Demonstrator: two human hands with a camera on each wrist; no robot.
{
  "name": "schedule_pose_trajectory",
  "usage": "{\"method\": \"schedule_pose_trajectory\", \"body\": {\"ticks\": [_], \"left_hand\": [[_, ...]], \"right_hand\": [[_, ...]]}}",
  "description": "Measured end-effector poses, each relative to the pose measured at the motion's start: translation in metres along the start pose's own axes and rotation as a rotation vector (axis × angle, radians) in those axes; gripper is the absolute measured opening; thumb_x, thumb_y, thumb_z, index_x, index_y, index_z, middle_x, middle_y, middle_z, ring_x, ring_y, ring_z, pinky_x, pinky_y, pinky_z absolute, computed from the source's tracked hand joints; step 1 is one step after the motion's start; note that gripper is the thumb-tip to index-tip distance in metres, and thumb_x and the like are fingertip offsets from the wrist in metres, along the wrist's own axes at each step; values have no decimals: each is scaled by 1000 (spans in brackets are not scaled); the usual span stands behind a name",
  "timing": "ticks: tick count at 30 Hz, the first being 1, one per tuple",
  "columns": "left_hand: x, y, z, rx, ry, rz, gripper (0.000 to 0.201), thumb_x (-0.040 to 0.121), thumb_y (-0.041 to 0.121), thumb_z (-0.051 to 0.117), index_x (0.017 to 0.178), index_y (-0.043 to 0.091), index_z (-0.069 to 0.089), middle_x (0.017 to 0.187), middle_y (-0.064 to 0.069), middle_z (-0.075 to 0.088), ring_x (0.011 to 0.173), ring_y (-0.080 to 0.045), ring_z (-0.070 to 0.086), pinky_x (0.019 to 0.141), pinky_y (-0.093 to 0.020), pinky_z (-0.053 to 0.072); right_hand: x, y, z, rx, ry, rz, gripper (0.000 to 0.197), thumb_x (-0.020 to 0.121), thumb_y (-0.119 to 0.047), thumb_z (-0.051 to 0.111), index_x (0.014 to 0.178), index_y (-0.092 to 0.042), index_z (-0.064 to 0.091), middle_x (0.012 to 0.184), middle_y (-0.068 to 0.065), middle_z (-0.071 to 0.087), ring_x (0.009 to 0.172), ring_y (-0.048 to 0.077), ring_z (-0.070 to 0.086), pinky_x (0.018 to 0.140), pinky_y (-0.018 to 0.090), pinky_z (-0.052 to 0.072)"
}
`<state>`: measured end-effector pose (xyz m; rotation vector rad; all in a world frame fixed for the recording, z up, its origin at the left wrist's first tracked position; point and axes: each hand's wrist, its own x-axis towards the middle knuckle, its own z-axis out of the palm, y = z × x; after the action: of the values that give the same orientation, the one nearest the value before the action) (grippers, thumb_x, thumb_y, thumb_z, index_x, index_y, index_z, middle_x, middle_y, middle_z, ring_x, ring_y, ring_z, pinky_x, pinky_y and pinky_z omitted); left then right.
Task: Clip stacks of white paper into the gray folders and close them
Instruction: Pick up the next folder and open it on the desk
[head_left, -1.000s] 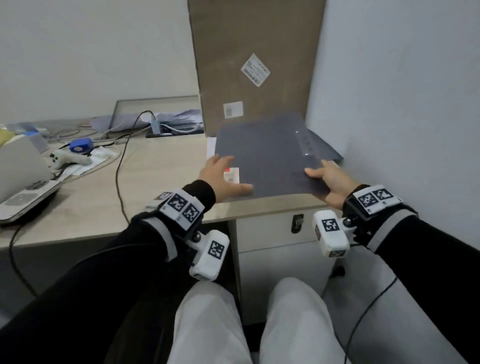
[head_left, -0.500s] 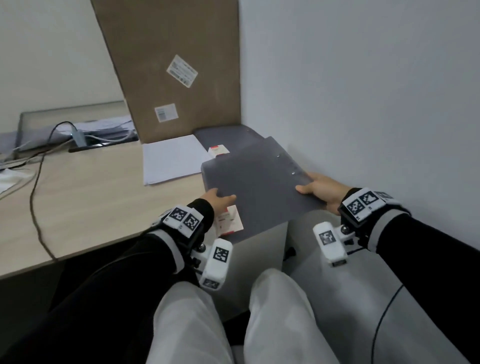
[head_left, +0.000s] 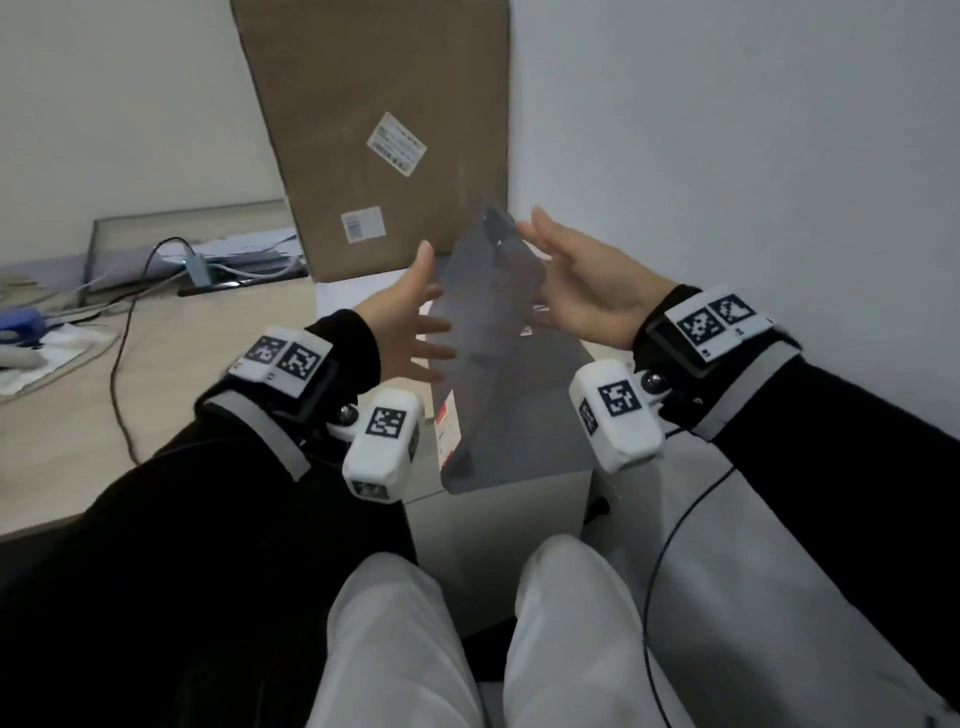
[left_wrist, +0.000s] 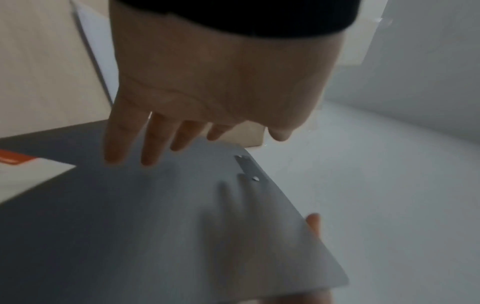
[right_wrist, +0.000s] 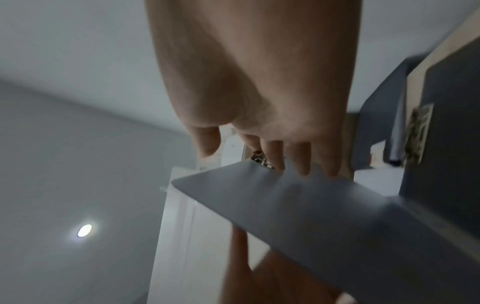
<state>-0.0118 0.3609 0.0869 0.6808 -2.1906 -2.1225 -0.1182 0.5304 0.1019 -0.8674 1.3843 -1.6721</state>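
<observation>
A gray folder (head_left: 493, 306) stands tilted up on edge above the desk corner, blurred by motion. My left hand (head_left: 415, 322) lies flat against its left face with fingers straight (left_wrist: 145, 144). My right hand (head_left: 566, 275) supports the right face, fingers straight along the top edge (right_wrist: 298, 160). Metal clip rivets (left_wrist: 248, 168) show near the folder's edge (left_wrist: 155, 226). A second gray folder (head_left: 550, 415) lies flat on the desk beneath. A stack of white paper (head_left: 337, 291) lies behind my left hand, mostly hidden.
A tall cardboard box (head_left: 374, 130) leans against the wall behind the folders. A red-and-white label card (head_left: 448, 426) lies beside the flat folder. Cables (head_left: 119, 364) and clutter occupy the desk's left side. The white wall (head_left: 727, 182) is close on the right.
The folder, held flat and low over the desk corner before, now stands up on edge between my two hands. Both hands rose and turned palm to palm.
</observation>
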Motion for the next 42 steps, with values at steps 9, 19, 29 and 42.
{"method": "schedule_pose_trajectory", "body": {"ticks": [9, 19, 29, 42], "left_hand": [[-55, 8, -89, -9, 43, 77, 33, 96, 38, 37, 111, 17, 59, 104, -8, 63, 87, -25, 64, 68, -32, 58], [-73, -110, -160, 12, 310, -178, 15, 93, 2, 47, 91, 11, 60, 74, -11, 64, 60, -21, 63, 56, -25, 50], [-50, -157, -133, 336, 162, -411, 12, 93, 26, 54, 95, 16, 61, 82, 1, 66, 74, -11, 62, 64, -21, 45], [-16, -125, -137, 825, 322, -57, 80, 78, 29, 73, 146, 15, 33, 152, -1, 34, 140, -19, 33, 113, -29, 27]], "right_hand": [[72, 32, 107, -330, -118, 82, 48, 98, -43, 39, 145, -40, 30, 153, -17, 31, 143, 10, 26, 115, 45, 16], [131, 109, 104, -1178, -100, 291, 73, 93, -37, 54, 151, -8, 21, 159, 4, 20, 146, 18, 22, 115, 23, 16], [135, 135, 68, -1458, -198, 547, 88, 87, -62, 46, 153, -28, 0, 162, 3, -6, 149, 31, -5, 121, 45, 0], [127, 128, 56, -1465, -117, 474, 90, 83, -62, 52, 153, -21, 11, 161, 9, 4, 149, 25, 8, 120, 38, 12]]}}
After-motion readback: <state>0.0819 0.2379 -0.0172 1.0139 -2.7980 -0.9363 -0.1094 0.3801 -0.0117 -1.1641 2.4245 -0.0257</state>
